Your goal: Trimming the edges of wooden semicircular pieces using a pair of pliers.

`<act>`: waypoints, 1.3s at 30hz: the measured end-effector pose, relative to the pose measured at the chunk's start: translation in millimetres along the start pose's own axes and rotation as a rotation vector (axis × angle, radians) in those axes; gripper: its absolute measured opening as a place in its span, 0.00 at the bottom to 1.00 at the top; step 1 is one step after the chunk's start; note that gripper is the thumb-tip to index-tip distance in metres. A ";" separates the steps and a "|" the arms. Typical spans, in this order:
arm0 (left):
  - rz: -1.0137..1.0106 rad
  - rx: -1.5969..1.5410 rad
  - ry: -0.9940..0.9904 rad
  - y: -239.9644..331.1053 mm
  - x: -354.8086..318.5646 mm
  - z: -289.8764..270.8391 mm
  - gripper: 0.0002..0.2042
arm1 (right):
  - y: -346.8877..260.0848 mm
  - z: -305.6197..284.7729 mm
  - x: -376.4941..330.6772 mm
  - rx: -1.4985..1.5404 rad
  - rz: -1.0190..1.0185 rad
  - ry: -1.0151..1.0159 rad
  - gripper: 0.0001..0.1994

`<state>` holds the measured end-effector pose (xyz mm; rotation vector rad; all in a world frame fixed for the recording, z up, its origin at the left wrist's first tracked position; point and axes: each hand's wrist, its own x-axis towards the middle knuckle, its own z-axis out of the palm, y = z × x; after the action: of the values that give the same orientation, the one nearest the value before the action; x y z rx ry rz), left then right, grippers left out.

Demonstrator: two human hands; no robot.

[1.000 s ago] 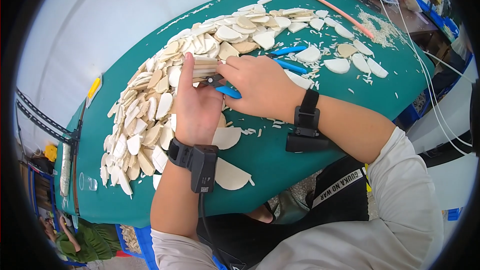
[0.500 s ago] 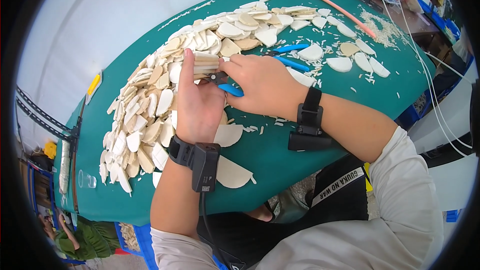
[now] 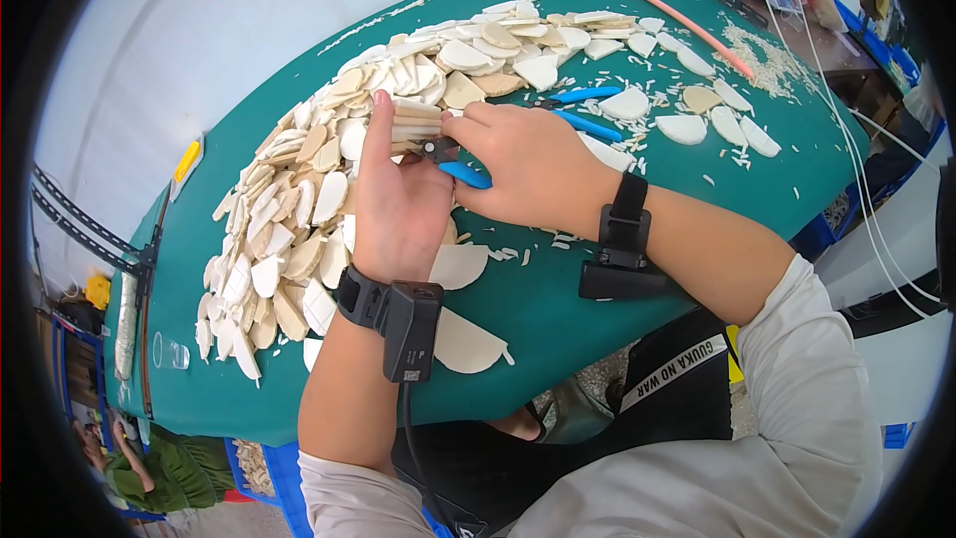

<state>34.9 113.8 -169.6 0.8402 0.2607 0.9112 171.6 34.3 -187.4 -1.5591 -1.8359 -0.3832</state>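
The left hand (image 3: 398, 204) grips a stack of pale pieces (image 3: 416, 123) above the green desk (image 3: 558, 289); the right hand (image 3: 523, 164) is closed on blue-handled cutters (image 3: 448, 157) touching it; the pieces look stiff, light, probably brittle; better held by the flat sides.

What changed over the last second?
Almost nothing. The left hand still holds the stack of flat pieces, and the right hand still keeps the blue-handled cutters at its end. Neither grip changed; the piles on the green table stayed put.
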 end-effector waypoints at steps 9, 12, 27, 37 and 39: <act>-0.008 0.045 -0.031 2.4 -2.1 0.3 0.18 | -1.5 -2.3 0.0 0.021 0.005 -0.023 0.24; 0.004 0.031 -0.002 1.4 -3.4 4.3 0.19 | -3.6 -2.7 -0.6 0.037 0.003 -0.029 0.23; -0.112 -0.071 0.044 1.2 5.5 -1.2 0.22 | -5.3 -3.0 -1.3 0.051 0.030 -0.021 0.22; -0.107 -0.052 0.095 1.8 5.6 1.7 0.21 | -4.6 -0.3 -1.1 0.079 0.051 -0.031 0.22; -0.099 -0.052 0.106 -0.2 6.9 -1.1 0.21 | -5.2 -0.1 -1.5 0.089 0.060 -0.036 0.22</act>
<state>38.6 119.7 -169.6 0.7259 0.3658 0.8669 166.8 32.0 -187.3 -1.5649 -1.8039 -0.2437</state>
